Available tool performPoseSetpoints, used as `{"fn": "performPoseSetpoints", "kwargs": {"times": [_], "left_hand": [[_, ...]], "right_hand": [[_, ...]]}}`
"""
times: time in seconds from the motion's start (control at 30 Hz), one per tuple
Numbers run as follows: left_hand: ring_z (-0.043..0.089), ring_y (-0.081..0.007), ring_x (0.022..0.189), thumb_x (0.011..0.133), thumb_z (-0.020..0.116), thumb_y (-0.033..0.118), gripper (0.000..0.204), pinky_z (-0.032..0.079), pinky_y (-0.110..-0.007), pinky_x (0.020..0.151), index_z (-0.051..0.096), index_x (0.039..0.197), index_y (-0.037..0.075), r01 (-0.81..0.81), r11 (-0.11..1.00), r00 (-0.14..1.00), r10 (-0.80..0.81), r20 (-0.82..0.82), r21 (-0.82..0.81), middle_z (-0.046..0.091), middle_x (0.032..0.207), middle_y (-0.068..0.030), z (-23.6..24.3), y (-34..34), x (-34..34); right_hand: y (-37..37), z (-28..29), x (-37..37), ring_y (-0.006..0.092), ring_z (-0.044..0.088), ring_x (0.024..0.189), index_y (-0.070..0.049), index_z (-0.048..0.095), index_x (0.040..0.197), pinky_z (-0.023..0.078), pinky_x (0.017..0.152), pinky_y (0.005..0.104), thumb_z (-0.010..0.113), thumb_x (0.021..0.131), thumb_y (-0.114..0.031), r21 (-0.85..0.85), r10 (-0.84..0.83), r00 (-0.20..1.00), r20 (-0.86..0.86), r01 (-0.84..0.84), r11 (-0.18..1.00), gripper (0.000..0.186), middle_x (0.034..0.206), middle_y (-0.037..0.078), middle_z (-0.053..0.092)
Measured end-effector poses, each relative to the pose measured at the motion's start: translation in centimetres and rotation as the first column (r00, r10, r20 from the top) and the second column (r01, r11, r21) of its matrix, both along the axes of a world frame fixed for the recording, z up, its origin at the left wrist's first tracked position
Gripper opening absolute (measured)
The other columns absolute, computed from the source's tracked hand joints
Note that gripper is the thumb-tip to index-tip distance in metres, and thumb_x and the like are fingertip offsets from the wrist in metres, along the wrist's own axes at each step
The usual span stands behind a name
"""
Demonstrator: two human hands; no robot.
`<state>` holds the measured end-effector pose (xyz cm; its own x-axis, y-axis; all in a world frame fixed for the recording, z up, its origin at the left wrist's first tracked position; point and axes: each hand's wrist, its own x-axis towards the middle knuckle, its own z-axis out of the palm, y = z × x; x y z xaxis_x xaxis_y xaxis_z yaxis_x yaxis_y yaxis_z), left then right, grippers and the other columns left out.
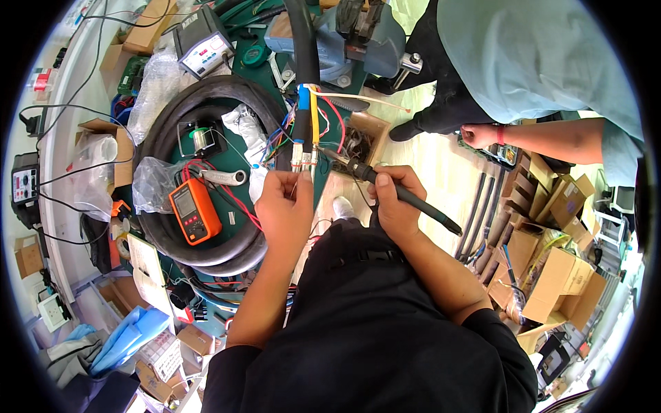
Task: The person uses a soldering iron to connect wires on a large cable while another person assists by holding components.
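A thick black cable (pixel 301 48) comes down from the top. Its stripped end fans into blue, yellow, red and white wires, with bare silvery conductors (pixel 306 157) at the bottom. My right hand (pixel 398 206) grips a soldering iron (pixel 406 196) by its black handle. The iron's metal tip points up and left at the conductors; whether it touches them I cannot tell. Close below the conductors, my left hand (pixel 286 206) is pinched on a thin wire, its fingertips almost at the bare ends.
A blue bench vise (pixel 385 41) stands at the far side. A large coil of black cable (pixel 153 131) surrounds an orange multimeter (pixel 195 212), a wire spool (pixel 201 140) and a wrench (pixel 224 177). A soldering station (pixel 204 51) sits behind. Another person (pixel 523 62) stands right, near cardboard boxes (pixel 561 282).
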<state>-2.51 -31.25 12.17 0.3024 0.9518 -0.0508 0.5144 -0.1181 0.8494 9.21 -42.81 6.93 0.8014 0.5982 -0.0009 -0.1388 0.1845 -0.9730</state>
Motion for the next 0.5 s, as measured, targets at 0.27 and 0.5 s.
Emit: {"fn": "performPoseSetpoints", "kwargs": {"times": [0.27,0.5], "left_hand": [[0.046,-0.0075,0.05,0.083,0.069,0.016,0.022,0.039,-0.026,0.047,0.056,0.089,0.0,0.151,0.962,0.989,-0.146,0.036,-0.228,0.056,0.062,-0.0036,-4.7,-4.5,-4.7],[0.048,-0.0149,0.046,0.088,0.058,0.013,0.05,0.04,-0.03,0.047,0.044,0.133,0.0,0.24,0.961,0.965,-0.221,-0.139,0.139,0.066,0.085,-0.0134,-7.4,-4.2,-0.2]], "right_hand": [[-0.4,2.0,1.0,0.0127,0.056,0.061,0.003,0.055,0.097,0.048,0.058,0.0262,0.058,0.092,-0.02,-0.001,-0.096,0.995,-0.016,0.096,0.995,0.023,0.072,0.01,0.06],[-1.6,3.6,3.0,0.0102,0.056,0.06,0.002,0.055,0.098,0.048,0.057,0.0232,0.059,0.091,-0.016,0.058,-0.112,0.993,0.025,0.11,0.992,0.02,0.072,0.009,0.062]]}}
